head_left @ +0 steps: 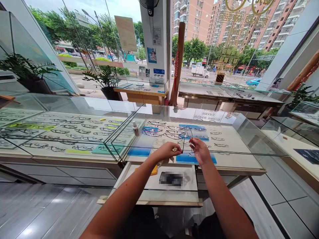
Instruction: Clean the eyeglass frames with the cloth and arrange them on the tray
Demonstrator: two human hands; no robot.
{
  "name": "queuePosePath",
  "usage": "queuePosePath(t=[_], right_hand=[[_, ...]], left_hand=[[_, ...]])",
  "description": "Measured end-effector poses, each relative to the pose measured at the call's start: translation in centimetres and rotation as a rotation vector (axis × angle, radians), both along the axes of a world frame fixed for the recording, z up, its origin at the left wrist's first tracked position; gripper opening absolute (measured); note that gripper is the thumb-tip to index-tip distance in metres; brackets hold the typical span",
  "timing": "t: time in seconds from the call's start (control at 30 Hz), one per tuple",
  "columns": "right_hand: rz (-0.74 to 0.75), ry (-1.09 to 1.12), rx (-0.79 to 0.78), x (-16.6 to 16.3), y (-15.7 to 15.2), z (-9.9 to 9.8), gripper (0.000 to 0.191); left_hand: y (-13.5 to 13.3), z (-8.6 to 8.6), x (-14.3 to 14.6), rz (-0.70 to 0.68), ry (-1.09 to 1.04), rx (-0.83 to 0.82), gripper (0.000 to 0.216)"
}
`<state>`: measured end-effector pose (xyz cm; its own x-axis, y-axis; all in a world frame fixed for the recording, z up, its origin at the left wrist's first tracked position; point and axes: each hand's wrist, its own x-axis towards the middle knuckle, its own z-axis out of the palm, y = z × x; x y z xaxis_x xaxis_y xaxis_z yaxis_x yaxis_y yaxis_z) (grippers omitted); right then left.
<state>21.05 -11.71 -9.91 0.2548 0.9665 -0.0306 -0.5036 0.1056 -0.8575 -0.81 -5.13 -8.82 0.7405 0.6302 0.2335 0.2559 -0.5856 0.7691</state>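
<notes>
Above the glass counter, a thin dark pair of eyeglasses (183, 143) is held between my two hands. My left hand (168, 151) is closed at one end of it, with a pale crumpled piece, perhaps cloth (175, 149), among the fingers. My right hand (201, 151) pinches the other side of the frame, fingertips together. Just below the hands, an open drawer (152, 199) holds a dark pixelated object (170, 179) and an orange item (154, 170) partly hidden by my left forearm.
Under the glass counter top (161, 113), several eyeglasses (174, 129) lie in rows around blue sheets (141, 151). A small white bottle (135, 128) stands at the left. Another glass case (74, 129) with several frames adjoins it. Potted plants (107, 81) and a wooden post (178, 66) stand beyond.
</notes>
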Motion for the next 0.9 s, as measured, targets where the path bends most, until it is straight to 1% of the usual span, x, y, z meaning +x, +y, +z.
queuePosePath(t=[0.13,0.2,0.27,0.43,0.53,0.57,0.7,0.77,0.9], right_hand=[[0.031,-0.022,0.012,0.0,-0.1,0.1,0.023],[0.035,-0.039,0.022,0.0,-0.1,0.2,0.023],[0.036,-0.044,0.036,-0.1,-0.1,0.2,0.023],[0.037,0.003,0.060,-0.2,-0.4,0.5,0.022],[0.025,-0.009,0.076,-0.2,-0.5,0.6,0.021],[0.022,-0.024,0.080,-0.2,-0.5,0.6,0.021],[0.036,-0.086,0.084,-0.6,-0.5,0.6,0.021],[0.054,-0.124,0.100,-0.9,-0.5,0.7,0.020],[0.089,-0.232,0.136,-1.3,-0.6,0.8,0.017]], left_hand=[[0.0,0.4,-0.3,-0.069,0.069,-0.054,0.026],[-0.1,0.7,-0.5,-0.058,0.110,-0.052,0.028],[-0.1,1.0,-0.6,0.018,0.116,-0.007,0.029],[0.1,1.4,-0.7,0.287,-0.010,0.098,0.028],[0.1,1.5,-0.7,0.376,-0.032,0.124,0.025],[0.1,1.5,-0.6,0.372,-0.046,0.124,0.026],[-0.4,1.5,-0.3,0.269,-0.180,0.070,0.032],[-0.7,1.7,-0.2,0.235,-0.238,0.048,0.032],[-1.3,2.2,0.0,0.168,-0.243,0.052,0.031]])
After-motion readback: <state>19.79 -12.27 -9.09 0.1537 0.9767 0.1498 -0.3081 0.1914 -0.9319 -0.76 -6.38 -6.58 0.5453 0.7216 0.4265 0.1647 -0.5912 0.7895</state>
